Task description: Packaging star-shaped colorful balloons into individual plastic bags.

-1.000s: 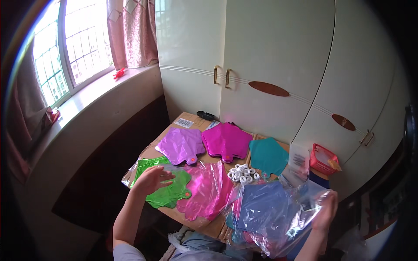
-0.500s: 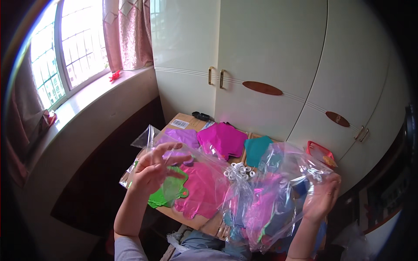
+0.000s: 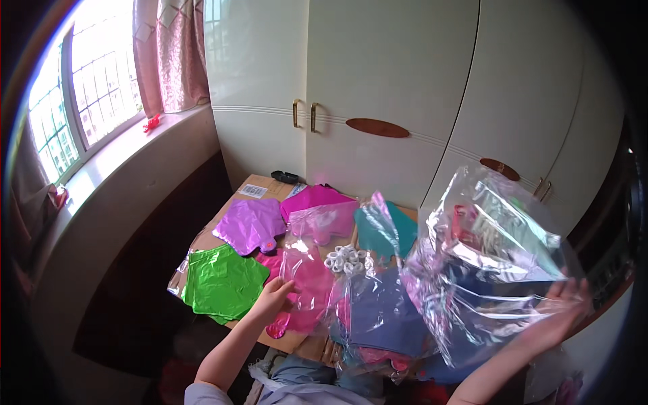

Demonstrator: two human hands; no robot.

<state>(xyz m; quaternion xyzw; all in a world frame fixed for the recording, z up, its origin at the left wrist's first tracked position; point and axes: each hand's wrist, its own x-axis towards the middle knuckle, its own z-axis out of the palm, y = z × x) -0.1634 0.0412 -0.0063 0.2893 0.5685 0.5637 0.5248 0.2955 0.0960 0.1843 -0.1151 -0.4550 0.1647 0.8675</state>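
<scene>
A large clear plastic bag (image 3: 496, 314) is stretched out between my hands over the right side of a cardboard surface (image 3: 302, 346). My left hand (image 3: 277, 295) pinches a loose edge of it above a pink shiny sheet piece (image 3: 314, 297). At the far right, my right hand (image 3: 563, 304) grips the bag's other side; its fingers are partly veiled by the film and a little blurred. Under the bag lies a dark blue flat piece (image 3: 388, 314). Left of my left hand is a stack of bright green flat pieces (image 3: 223, 280), with a purple tabbed piece (image 3: 250, 223) beyond.
Small white rings (image 3: 345, 259) lie heaped mid-surface. Behind them are a magenta piece (image 3: 316, 199) and a teal piece (image 3: 388, 233). A black object (image 3: 285, 177) sits at the far edge, before a white wardrobe (image 3: 385, 61). The windowsill (image 3: 121, 152) runs along the left.
My right hand has swung outward to the right, spreading the bag wide. My left hand has lowered and closed on its edge. The green and purple pieces are now uncovered.
</scene>
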